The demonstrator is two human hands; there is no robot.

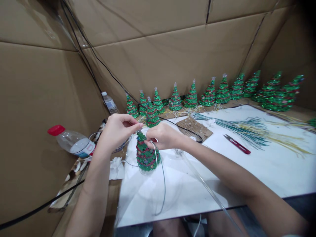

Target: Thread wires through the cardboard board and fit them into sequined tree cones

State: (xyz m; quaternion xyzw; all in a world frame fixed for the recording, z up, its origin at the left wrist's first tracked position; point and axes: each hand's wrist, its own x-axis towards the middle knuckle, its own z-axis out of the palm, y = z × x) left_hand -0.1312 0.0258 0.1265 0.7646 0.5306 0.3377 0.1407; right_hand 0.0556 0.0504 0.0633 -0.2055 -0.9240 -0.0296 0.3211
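Note:
A small green Christmas tree with red garland stands upright on the white board, in front of me. My left hand is closed, thumb and fingertips pinched at the tree's tip. From the right, my right hand reaches to the tree's upper side, its fingers pinched together. A white cord comes out from under these fingers, and a thin green cord loops down onto the board. My fingers hide part of the treetop.
Several finished-looking trees line the cardboard wall. Red-handled snips and green and yellow strands lie on the white board. A red-capped bottle leans at left. A black cable crosses behind; a clear tube runs toward me.

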